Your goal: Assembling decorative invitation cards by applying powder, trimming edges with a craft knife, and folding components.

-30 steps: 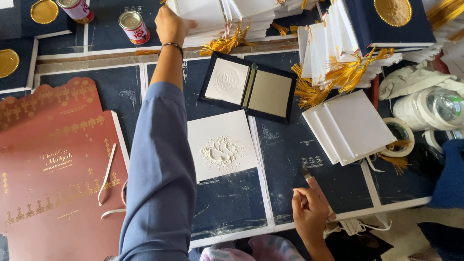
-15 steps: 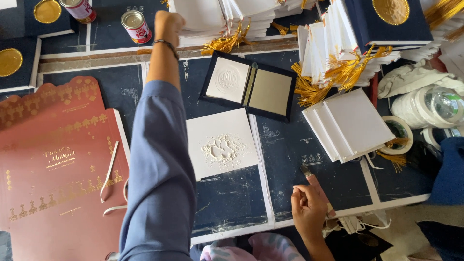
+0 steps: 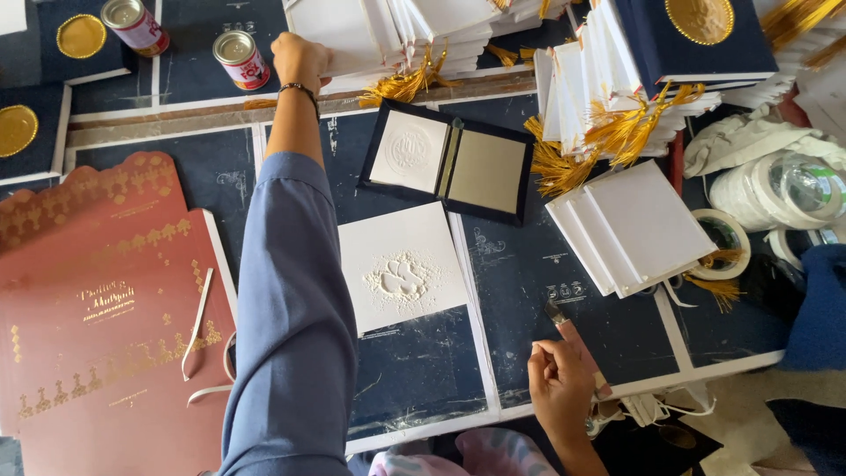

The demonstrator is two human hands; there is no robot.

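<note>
**Left hand at the card stack, right hand holding a small tool over the dark surface**

At the far left of the frame lie large maroon folders [image 3: 97, 308] with scalloped upper edges and gold printed ornament; a thin white strip [image 3: 198, 322] rests across them. Above, in the upper left, dark blue covers [image 3: 40, 141] carry round gold emblems. Two small tins stand near the top: one [image 3: 134, 24] is cut off by the frame edge, the other [image 3: 241, 59] shows a closed metal lid, so their contents stay hidden.

The left hand [image 3: 300, 57], at the end of a blue sleeve, reaches to the top of the frame and is curled against the edge of a stack of white cards [image 3: 352, 35]; whether its fingers actually grip a card cannot be told. Gold tassels [image 3: 401, 86] spill from under that stack.

In the middle, a white embossed square card [image 3: 404, 275] lies flat on the dark blue surface [image 3: 573, 335], its raised motif rough and crumbly. Just above it sits an open navy case [image 3: 445, 160], holding a white embossed panel on the left and a dull gold panel on the right.

At lower centre-right the right hand [image 3: 560, 388] is loosely closed around a small tool [image 3: 557, 316], whose tip rests on the surface; what kind of tool is hard to make out.

Further right, a fanned pile of white folded cards [image 3: 639, 225] lies beside rolls of tape [image 3: 793, 185], partly cut off.
</note>
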